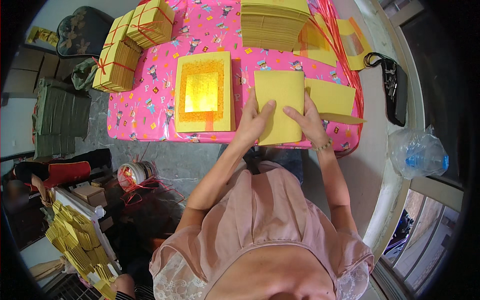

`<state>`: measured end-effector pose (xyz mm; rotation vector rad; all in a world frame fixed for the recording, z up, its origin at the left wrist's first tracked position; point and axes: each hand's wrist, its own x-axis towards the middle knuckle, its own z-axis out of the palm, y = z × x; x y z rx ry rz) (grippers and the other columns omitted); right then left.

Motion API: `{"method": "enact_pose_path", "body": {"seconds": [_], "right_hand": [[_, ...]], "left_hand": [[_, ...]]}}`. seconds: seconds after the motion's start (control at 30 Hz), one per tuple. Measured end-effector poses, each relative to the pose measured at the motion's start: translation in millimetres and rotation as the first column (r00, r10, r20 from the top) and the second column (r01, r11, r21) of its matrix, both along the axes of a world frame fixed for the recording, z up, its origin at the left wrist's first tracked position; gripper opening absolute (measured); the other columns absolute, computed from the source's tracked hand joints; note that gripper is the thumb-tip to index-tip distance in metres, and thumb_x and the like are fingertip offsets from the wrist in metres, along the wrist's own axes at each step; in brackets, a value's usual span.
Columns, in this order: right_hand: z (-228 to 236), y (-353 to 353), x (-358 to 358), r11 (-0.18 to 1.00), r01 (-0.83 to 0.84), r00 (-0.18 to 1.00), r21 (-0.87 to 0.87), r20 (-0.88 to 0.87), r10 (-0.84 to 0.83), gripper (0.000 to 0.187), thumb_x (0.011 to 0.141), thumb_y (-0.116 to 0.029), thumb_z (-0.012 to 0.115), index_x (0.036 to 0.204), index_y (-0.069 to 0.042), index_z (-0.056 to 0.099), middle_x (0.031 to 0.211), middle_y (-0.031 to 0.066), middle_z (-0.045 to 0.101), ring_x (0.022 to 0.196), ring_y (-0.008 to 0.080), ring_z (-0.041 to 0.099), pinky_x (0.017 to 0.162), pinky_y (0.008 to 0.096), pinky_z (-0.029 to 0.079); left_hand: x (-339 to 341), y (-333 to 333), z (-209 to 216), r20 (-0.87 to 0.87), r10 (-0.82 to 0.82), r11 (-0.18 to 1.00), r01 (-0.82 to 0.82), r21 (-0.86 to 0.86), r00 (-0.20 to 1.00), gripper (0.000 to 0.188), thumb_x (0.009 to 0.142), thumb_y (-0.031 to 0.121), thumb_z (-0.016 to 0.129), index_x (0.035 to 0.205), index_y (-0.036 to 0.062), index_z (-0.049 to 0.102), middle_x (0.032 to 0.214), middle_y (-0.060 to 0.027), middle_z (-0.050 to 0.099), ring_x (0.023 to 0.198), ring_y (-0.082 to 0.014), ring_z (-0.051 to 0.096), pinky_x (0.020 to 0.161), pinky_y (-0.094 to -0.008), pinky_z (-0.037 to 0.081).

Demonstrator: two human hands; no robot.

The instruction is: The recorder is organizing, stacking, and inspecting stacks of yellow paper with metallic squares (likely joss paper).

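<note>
On your left, red-tied yellow paper bundles (116, 70) sit at the table's side, probably leaving you working room. Next lies a stack of gold-foil paper (202, 92), face up. Your left hand (253, 119) and right hand (311, 121) clamp a yellow paper packet (280, 112) near the pink tablecloth's (155, 110) front edge, thumbs on its face, likely keeping it flat. Rightmost, a folded yellow sheet (332, 98) and red plastic twine (351, 75) seem kept within reach.

- On the pink cover (142, 120), single pale letters (245, 97) are printed between the small cartoon figures (151, 106).
- One letter stands near the cover's left edge; another is between the gold-and-orange sheet (201, 92) and the left hand (253, 118).
- Small dark squares (155, 90) on this cover carry each one bright character, too small for certain reading.
</note>
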<state>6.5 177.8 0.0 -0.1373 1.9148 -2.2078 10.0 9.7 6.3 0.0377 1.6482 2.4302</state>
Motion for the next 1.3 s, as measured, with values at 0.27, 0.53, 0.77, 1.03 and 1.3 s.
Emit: {"method": "enact_pose_path", "body": {"seconds": [0.27, 0.53, 0.77, 1.03, 1.3], "right_hand": [[14, 3, 10, 1.000, 0.008, 0.997, -0.013, -0.073, -0.009, 0.063, 0.085, -0.002, 0.066, 0.139, -0.001, 0.032, 0.126, 0.0087, 0.051, 0.116, 0.0146, 0.050, 0.096, 0.0296, 0.044], [24, 3, 19, 0.999, 0.036, 0.993, 0.035, -0.111, -0.032, 0.064, 0.084, -0.004, 0.068, 0.137, -0.002, 0.033, 0.126, 0.0078, 0.050, 0.116, 0.0143, 0.050, 0.097, 0.0288, 0.043], [24, -5, 19, 0.990, 0.122, 0.991, -0.074, -0.053, -0.126, 0.042, 0.093, -0.015, 0.061, 0.130, 0.001, 0.045, 0.118, 0.0067, 0.058, 0.105, 0.0103, 0.055, 0.089, 0.0257, 0.045], [26, -17, 19, 0.965, 0.176, 0.981, -0.194, 0.113, -0.156, 0.029, 0.095, -0.016, 0.059, 0.119, 0.001, 0.055, 0.107, 0.0051, 0.065, 0.092, 0.0081, 0.060, 0.078, 0.0236, 0.050], [26, -23, 18, 0.968, 0.230, 0.971, -0.096, 0.092, -0.221, 0.027, 0.094, -0.014, 0.060, 0.116, 0.001, 0.057, 0.105, 0.0043, 0.065, 0.091, 0.0078, 0.060, 0.077, 0.0235, 0.050]], "left_hand": [[14, 9, 11, -0.172, 0.081, 0.992, -0.096, -0.081, 0.982, 0.040, 0.096, 0.007, 0.050, 0.132, -0.0017, 0.035, 0.120, -0.0126, 0.053, 0.113, -0.0157, 0.050, 0.095, -0.0288, 0.041], [22, 7, 18, -0.226, 0.096, 0.989, -0.118, -0.087, 0.969, 0.036, 0.097, 0.010, 0.050, 0.129, -0.0007, 0.037, 0.113, -0.0113, 0.054, 0.105, -0.0132, 0.051, 0.089, -0.0277, 0.044], [23, 7, 17, -0.224, 0.141, 0.979, -0.169, -0.110, 0.964, 0.032, 0.095, 0.008, 0.053, 0.124, -0.0013, 0.042, 0.108, -0.0106, 0.057, 0.101, -0.0131, 0.053, 0.086, -0.0277, 0.045], [22, 3, 12, -0.211, 0.150, 0.972, -0.183, -0.145, 0.966, 0.032, 0.095, 0.008, 0.053, 0.124, -0.0013, 0.043, 0.108, -0.0114, 0.059, 0.099, -0.0135, 0.055, 0.084, -0.0283, 0.045], [14, 0, 6, -0.145, 0.098, 0.985, -0.117, -0.125, 0.985, 0.037, 0.095, 0.006, 0.050, 0.129, -0.0008, 0.039, 0.119, -0.0126, 0.055, 0.110, -0.0169, 0.052, 0.093, -0.0306, 0.042]]}}
